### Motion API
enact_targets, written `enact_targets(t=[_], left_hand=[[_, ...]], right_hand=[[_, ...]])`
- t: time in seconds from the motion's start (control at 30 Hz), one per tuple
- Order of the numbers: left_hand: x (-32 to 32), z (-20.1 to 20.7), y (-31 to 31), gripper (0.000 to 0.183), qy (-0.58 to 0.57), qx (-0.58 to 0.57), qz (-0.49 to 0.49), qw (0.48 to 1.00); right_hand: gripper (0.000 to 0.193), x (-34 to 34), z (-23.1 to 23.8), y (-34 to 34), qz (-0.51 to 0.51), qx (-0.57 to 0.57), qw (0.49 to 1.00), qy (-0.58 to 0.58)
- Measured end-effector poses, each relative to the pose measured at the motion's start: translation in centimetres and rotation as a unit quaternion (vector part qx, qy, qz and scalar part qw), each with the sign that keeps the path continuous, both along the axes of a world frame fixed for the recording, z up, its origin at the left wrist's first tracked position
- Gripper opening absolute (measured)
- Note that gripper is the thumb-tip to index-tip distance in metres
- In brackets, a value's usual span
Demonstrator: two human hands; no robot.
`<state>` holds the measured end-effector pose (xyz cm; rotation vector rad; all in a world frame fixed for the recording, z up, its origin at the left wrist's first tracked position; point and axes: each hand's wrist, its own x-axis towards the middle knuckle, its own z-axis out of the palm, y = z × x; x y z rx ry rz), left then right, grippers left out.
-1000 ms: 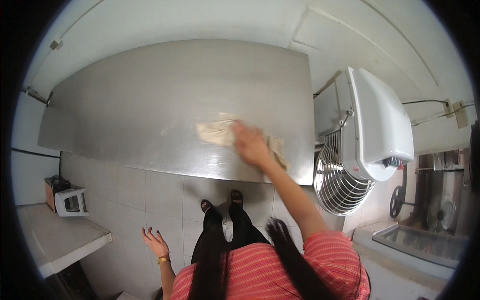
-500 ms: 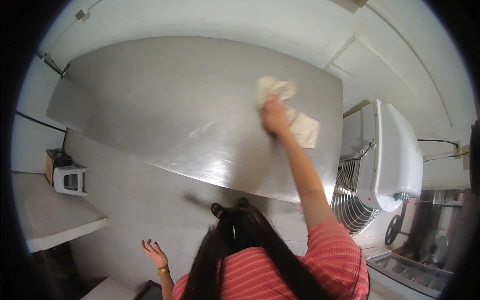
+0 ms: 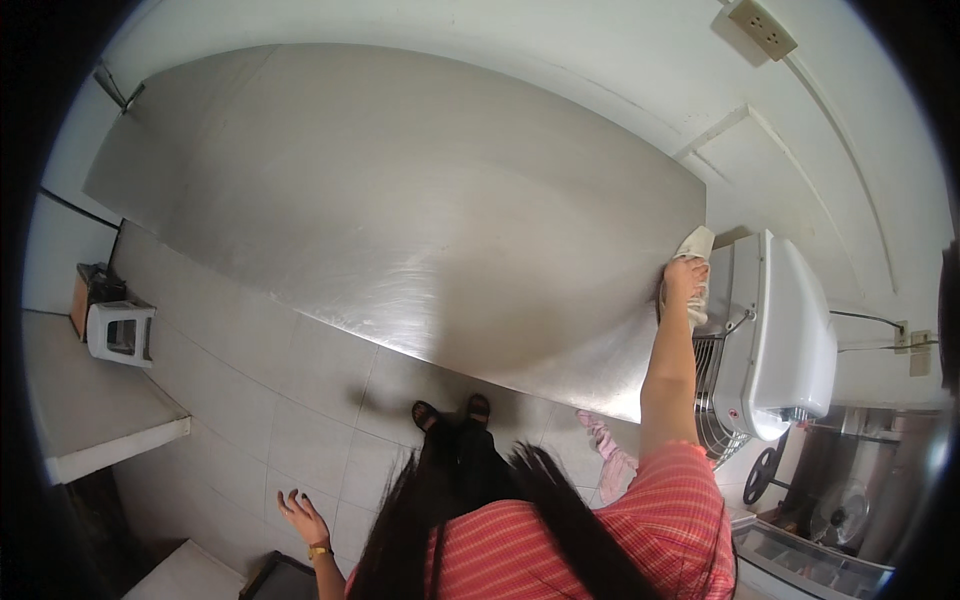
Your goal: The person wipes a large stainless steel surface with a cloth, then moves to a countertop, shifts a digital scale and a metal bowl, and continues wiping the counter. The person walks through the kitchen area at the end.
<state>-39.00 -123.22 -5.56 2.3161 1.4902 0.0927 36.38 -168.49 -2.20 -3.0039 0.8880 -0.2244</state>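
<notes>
My right hand (image 3: 685, 277) grips a cream cloth (image 3: 697, 243) at the right end of a long stainless steel table (image 3: 400, 200). The cloth is bunched under my fingers and hangs over that edge, next to the white machine with a wire guard (image 3: 790, 330). Part of the cloth is covered by the hand. Low on the left, away from the table, my left hand (image 3: 305, 518) hangs in the air above the floor with its fingers apart. Nothing is in it, and a gold-coloured band circles the wrist.
A pink cloth (image 3: 610, 455) lies by the table's front right corner. At the left, a small white stool (image 3: 120, 333) rests by a pale counter (image 3: 110, 410). A wall outlet (image 3: 763, 28) is at the upper right. A fan (image 3: 840, 515) stands at the lower right.
My right hand has moved right with the cream cloth, from the tabletop to its right edge. The cloth, spread out before, is now bunched. My left hand stays low, fingers apart.
</notes>
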Motion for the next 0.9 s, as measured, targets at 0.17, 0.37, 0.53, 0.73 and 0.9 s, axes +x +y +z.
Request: enact_targets(t=[0.17, 0.37, 0.53, 0.73, 0.9], left_hand=[[-0.5, -0.8, -0.9, 0.033, 0.072, -0.050, -0.030, 0.996], [7.5, 1.6, 1.8, 0.030, -0.021, -0.013, -0.078, 0.997], [11.5, 5.1, 2.8, 0.029, -0.087, -0.004, -0.059, 0.994], [9.8, 1.7, 0.5, 0.029, -0.099, -0.020, -0.027, 0.995], [13.8, 3.3, 0.0, 0.029, -0.093, 0.005, -0.111, 0.989]], right_hand=[[0.055, -1.7, -1.9, 4.2, 0.301, -0.021, 0.953, -0.029], [0.055, -8.1, 2.7, 10.2, 0.504, 0.092, 0.858, 0.042], [0.057, -6.0, 1.7, 7.3, 0.271, 0.062, 0.960, -0.036], [0.057, -20.1, 1.9, 28.7, 0.540, 0.195, 0.818, -0.028], [0.056, -26.4, 3.8, 33.9, 0.704, 0.234, 0.669, -0.049]])
